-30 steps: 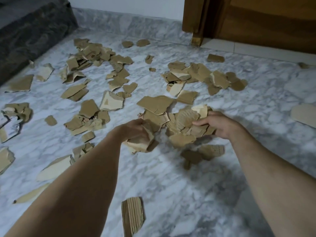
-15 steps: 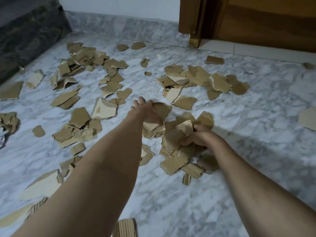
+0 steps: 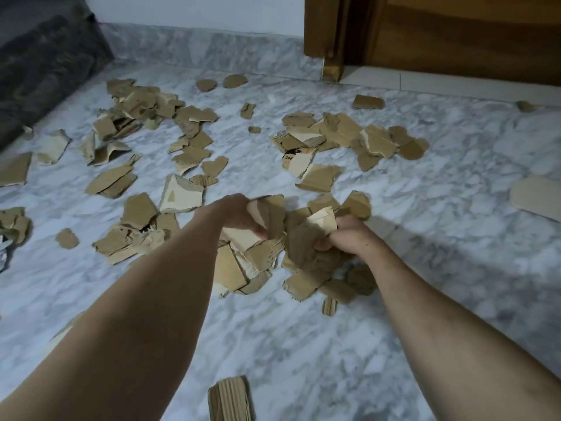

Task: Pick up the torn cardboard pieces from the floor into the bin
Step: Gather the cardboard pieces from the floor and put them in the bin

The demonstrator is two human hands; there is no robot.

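Torn cardboard pieces are scattered over much of the marble floor, with a gathered heap between the two hands. A clutch of scraps is gripped by the left hand, fingers curled round it; another bunch is clenched in the right hand. The pieces are judged light, fairly stiff and ragged-edged, so loose ones are likely to slip from a bundle; a hold is best taken by squeezing a stack from both sides or scooping under the heap. No bin is in view, so its position cannot be told. The fingertips of both hands are largely hidden by cardboard. One ribbed strip is cut off at the lower edge, and a pale piece at the right.
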